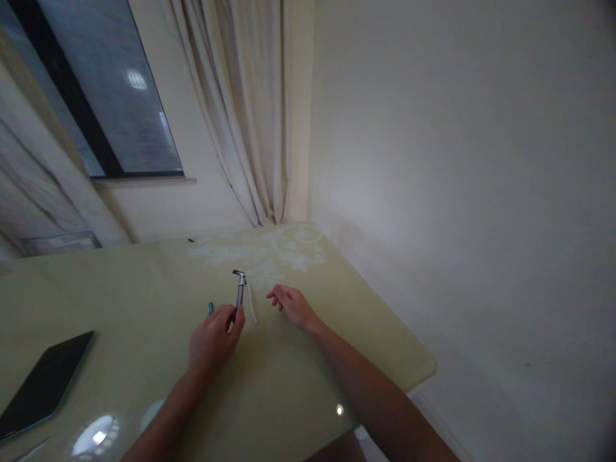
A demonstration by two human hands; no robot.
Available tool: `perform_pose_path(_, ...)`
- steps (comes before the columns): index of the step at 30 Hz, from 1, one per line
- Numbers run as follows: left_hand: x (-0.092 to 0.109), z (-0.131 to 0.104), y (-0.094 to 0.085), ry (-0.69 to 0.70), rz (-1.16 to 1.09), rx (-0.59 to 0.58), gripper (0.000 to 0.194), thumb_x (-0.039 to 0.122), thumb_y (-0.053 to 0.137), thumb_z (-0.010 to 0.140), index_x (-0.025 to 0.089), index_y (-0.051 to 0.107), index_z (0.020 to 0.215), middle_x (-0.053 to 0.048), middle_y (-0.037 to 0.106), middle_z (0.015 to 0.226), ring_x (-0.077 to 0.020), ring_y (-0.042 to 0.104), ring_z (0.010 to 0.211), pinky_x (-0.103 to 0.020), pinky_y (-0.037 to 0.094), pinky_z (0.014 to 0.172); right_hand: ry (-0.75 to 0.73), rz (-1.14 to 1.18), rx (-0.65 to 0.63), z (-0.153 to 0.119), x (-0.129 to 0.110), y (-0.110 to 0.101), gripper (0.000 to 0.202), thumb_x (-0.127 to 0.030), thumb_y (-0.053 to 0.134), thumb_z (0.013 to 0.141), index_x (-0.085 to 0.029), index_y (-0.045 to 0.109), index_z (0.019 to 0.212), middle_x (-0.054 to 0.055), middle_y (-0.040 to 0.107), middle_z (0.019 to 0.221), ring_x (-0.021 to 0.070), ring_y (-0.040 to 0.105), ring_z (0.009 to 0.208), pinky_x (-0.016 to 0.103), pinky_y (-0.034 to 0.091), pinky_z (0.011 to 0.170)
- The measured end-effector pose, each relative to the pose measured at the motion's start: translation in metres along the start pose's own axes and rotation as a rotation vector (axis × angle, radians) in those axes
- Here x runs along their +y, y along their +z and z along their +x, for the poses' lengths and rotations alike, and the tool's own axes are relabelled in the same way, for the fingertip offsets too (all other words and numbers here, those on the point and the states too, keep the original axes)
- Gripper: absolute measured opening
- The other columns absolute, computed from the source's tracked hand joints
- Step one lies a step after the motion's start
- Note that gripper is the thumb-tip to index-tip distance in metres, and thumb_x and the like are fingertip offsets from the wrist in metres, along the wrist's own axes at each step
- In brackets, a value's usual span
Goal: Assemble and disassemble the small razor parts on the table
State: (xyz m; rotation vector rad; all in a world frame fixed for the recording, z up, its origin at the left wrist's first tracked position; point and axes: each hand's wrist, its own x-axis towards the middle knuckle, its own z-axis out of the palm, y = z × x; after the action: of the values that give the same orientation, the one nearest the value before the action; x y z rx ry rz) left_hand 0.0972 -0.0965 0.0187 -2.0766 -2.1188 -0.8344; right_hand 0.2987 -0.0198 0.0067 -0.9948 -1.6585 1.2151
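Clearly, the left hand (216, 337) has its thumb and fingers closed in a pinch on the lower end of a metallic tool (240, 294), which points away toward the far side, its dark, angled head bent to the left. That tool is over the middle of the pale green counter (298, 378), between the two hands. Just to its right is a thin white strip (251, 303); whether the two are joined is too small to tell. Beyond the knuckles, on the left, a short dark piece (210, 308) shows, and I cannot tell if it lies on the counter or sits in the grip.

To the right, the right hand (291, 305) has its fingers loosely bent and partly spread, near the white strip but apart from it; contact with the counter cannot be made out.

At the near left lies a flat black slab (45, 385), well apart from both hands. Near the far edge is a tiny dark object (191, 240). Farther back hang pale curtains (250, 115) beside a dark-framed window (110, 83), with a plain wall (457, 192) along the right.
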Motion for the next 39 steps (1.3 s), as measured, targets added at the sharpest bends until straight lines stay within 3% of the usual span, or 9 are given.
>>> perform_pose_path(3, 0.024, -0.011, 0.004, 0.141, -0.103, -0.059, 0.041, 0.051, 0.038, 0.099, 0.026, 0.061, 0.078, -0.004, 0.066, 0.075, -0.0200, 0.062, 0.069, -0.031, 0.043, 0.068, 0.005, 0.303, -0.155, -0.006, -0.006, 0.009, 0.059, -0.072, 0.052, 0.095, -0.016, 0.071, 0.097, 0.005, 0.067, 0.087, 0.0154, 0.062, 0.077, 0.027, 0.047, 0.070)
perform_pose_path(7, 0.031, -0.013, 0.005, 0.198, -0.296, -0.186, 0.045, 0.056, 0.037, 0.098, 0.025, 0.066, 0.082, -0.006, 0.065, 0.076, -0.0218, 0.062, 0.073, -0.032, 0.046, 0.071, 0.043, 0.508, -0.170, -0.010, -0.013, 0.009, 0.050, -0.067, 0.070, 0.086, -0.017, 0.068, 0.090, 0.002, 0.063, 0.081, 0.0147, 0.061, 0.074, 0.028, 0.048, 0.072)
perform_pose_path(10, 0.019, -0.006, -0.004, 0.083, -0.514, -0.167, 0.056, 0.063, 0.033, 0.099, 0.022, 0.069, 0.084, -0.005, 0.063, 0.075, -0.0219, 0.061, 0.074, -0.032, 0.047, 0.070, 0.082, 0.456, -0.263, -0.013, -0.020, -0.002, 0.045, -0.062, 0.069, 0.088, -0.017, 0.069, 0.091, -0.002, 0.057, 0.070, 0.0116, 0.053, 0.064, 0.024, 0.041, 0.062)
perform_pose_path(14, 0.005, 0.002, -0.017, -0.087, -0.807, -0.196, 0.062, 0.069, 0.056, 0.088, 0.022, 0.068, 0.127, -0.004, 0.068, 0.096, -0.0219, 0.063, 0.086, -0.031, 0.050, 0.075, 0.133, 0.442, -0.527, -0.018, -0.029, -0.011, 0.039, -0.055, 0.070, 0.088, -0.017, 0.070, 0.096, -0.003, 0.055, 0.068, 0.0104, 0.049, 0.059, 0.023, 0.033, 0.056)
perform_pose_path(16, 0.003, 0.003, -0.018, -0.099, -0.915, -0.250, 0.063, 0.067, 0.064, 0.085, 0.022, 0.067, 0.129, -0.005, 0.068, 0.099, -0.0210, 0.062, 0.087, -0.031, 0.049, 0.077, 0.143, 0.485, -0.584, -0.021, -0.031, -0.010, 0.036, -0.051, 0.072, 0.088, -0.016, 0.070, 0.098, -0.003, 0.055, 0.069, 0.0097, 0.046, 0.056, 0.023, 0.030, 0.054)
perform_pose_path(22, 0.005, -0.001, -0.010, -0.110, -1.047, -0.295, 0.056, 0.055, 0.076, 0.082, 0.021, 0.069, 0.127, 0.000, 0.060, 0.080, -0.0161, 0.055, 0.075, -0.027, 0.043, 0.070, 0.157, 0.494, -0.658, -0.027, -0.032, -0.007, 0.039, -0.051, 0.062, 0.093, -0.013, 0.070, 0.092, -0.006, 0.041, 0.062, 0.0079, 0.032, 0.050, 0.025, 0.019, 0.050)
perform_pose_path(26, 0.003, -0.003, -0.006, -0.114, -1.157, -0.342, 0.050, 0.047, 0.080, 0.081, 0.022, 0.069, 0.123, -0.002, 0.065, 0.087, -0.0169, 0.058, 0.083, -0.026, 0.042, 0.072, 0.161, 0.505, -0.697, -0.027, -0.031, -0.007, 0.046, -0.055, 0.058, 0.092, -0.011, 0.070, 0.087, -0.006, 0.041, 0.059, 0.0079, 0.032, 0.050, 0.025, 0.020, 0.049)
perform_pose_path(30, 0.000, -0.006, 0.000, -0.122, -1.274, -0.366, 0.045, 0.039, 0.084, 0.079, 0.024, 0.070, 0.119, -0.003, 0.069, 0.095, -0.0184, 0.061, 0.090, -0.027, 0.045, 0.076, 0.158, 0.442, -0.622, -0.025, -0.027, -0.007, 0.046, -0.056, 0.063, 0.090, -0.013, 0.064, 0.073, -0.007, 0.039, 0.053, 0.0070, 0.030, 0.047, 0.025, 0.017, 0.048)
perform_pose_path(39, 0.001, -0.007, 0.003, -0.195, -1.320, -0.225, 0.048, 0.037, 0.088, 0.072, 0.024, 0.072, 0.116, -0.004, 0.070, 0.102, -0.0186, 0.062, 0.094, -0.027, 0.049, 0.082, 0.152, 0.448, -0.648, -0.027, -0.034, -0.007, 0.051, -0.062, 0.065, 0.089, -0.014, 0.063, 0.072, -0.009, 0.035, 0.051, 0.0064, 0.027, 0.045, 0.025, 0.015, 0.047)
